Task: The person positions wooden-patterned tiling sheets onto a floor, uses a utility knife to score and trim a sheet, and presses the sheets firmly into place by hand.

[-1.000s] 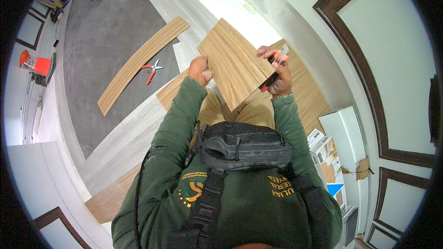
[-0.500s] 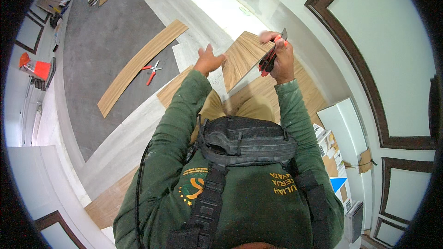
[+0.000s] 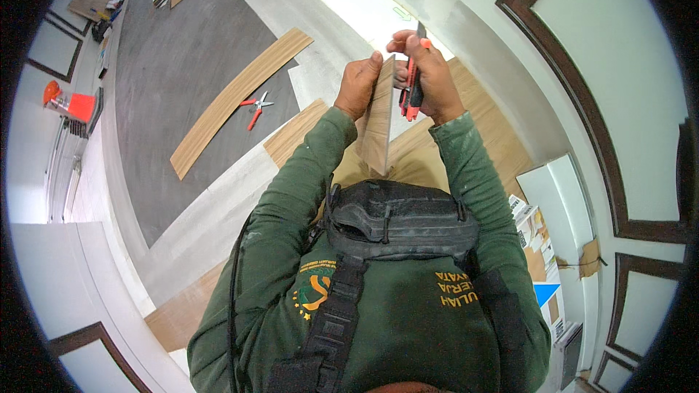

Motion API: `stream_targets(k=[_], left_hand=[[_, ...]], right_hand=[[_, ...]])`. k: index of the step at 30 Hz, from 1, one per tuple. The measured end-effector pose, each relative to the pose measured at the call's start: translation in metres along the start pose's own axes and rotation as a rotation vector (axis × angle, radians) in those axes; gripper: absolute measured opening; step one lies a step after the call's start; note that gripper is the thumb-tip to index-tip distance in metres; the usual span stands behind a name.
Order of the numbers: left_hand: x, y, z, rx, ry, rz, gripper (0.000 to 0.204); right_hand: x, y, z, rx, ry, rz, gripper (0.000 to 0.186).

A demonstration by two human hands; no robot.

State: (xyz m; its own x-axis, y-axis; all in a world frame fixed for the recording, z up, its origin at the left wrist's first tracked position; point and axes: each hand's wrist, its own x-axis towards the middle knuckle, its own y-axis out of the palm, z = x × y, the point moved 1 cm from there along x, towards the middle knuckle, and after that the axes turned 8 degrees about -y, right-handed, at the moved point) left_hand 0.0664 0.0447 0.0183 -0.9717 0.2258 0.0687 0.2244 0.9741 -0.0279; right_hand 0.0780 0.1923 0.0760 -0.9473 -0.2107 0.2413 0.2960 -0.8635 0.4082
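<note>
My left hand (image 3: 357, 89) is closed around the upper left edge of a short wood-look floor plank piece (image 3: 377, 127), its thumb on top. The piece is tilted up nearly edge-on above my knees. In my right hand (image 3: 437, 81) is a red-and-black utility knife (image 3: 411, 94), its blade pointing away from me. The right fingers come close behind the piece's far edge; whether they touch it I cannot tell. To the left, a long wood-look plank (image 3: 240, 102) lies on the dark floor, with red-handled snips (image 3: 256, 108) beside it.
Laid wood-look flooring (image 3: 484, 120) runs along the panelled wall (image 3: 611, 65) at right. Another plank piece (image 3: 295, 131) lies left of my knees. Cartons (image 3: 539, 247) stand by my right elbow. An orange-and-white object (image 3: 73, 104) is at far left.
My left hand, fingers spread before, has closed on the plank piece. The piece has swung from showing its broad face to nearly edge-on. The knife has shifted slightly left with my right hand.
</note>
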Motion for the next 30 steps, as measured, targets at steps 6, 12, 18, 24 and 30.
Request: stream_targets(k=[6,12,18,24,30], left_hand=[[0.002,-0.035,0.042,-0.258,-0.304,-0.333,0.065],[-0.005,-0.051,0.074,-0.312,-0.351,-0.406,0.064],[-0.002,-0.053,0.085,-0.240,-0.368,-0.450,0.066],[-0.005,-0.043,0.082,-0.189,-0.336,-0.392,0.068],[0.000,-0.043,0.096,-0.173,-0.277,-0.372,0.068]], right_hand=[[-0.011,-0.011,-0.019,0.062,0.041,-0.005,0.022],[-0.022,-0.010,-0.050,-0.242,0.125,0.176,0.031],[-0.018,0.004,-0.045,-0.359,0.253,0.147,0.028],[-0.012,0.001,-0.045,-0.472,0.342,0.203,0.030],[-0.010,0.008,-0.045,-0.456,0.294,0.202,0.032]])
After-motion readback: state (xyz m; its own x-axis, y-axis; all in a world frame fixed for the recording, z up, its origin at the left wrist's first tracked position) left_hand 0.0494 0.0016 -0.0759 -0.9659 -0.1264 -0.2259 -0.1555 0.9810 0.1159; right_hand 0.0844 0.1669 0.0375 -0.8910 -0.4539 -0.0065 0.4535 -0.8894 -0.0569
